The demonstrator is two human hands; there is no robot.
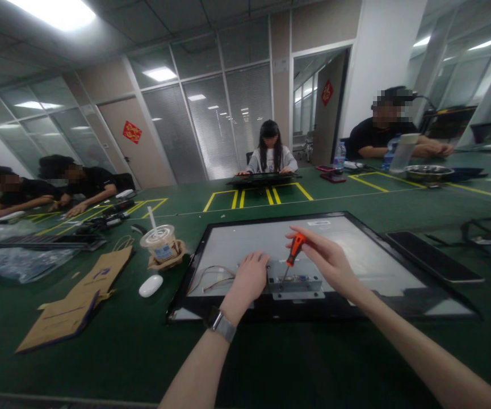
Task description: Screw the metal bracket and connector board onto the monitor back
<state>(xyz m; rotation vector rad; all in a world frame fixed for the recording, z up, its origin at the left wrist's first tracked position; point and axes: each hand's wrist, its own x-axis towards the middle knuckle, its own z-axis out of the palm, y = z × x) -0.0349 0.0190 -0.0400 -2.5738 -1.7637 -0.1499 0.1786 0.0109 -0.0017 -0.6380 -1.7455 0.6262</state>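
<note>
- The panel (364,250) lay on the counter (113,369) at the centre of the frame, pale face up, within a black border.
- The metal bracket (296,294) sat at the panel's near edge, lower middle of the frame.
- The right hand (329,258) was closed around the handle of the orange screwdriver (296,250), its shaft slanting down to the bracket. Whether the tip was seated could not be told.
- The left hand (251,277) was partly curled, resting at the bracket's left end; whether it gripped or only pressed could not be told.
- Judgement: good practice called for a shaft square to the bracket, light downward pressure, slow turns and left fingers out of the tip's path, since a slip could mark the panel.
- Loose wires (211,275) lay left of the left hand and were judged a snag risk.
- Left of the panel stood a lidded cup (160,245), near its edge, and a white mouse (150,286); leftward sweeps were judged unwise.
- A black slab (435,258) bounded the right side; the nearer counter, lower frame, gave the forearms room.
</note>
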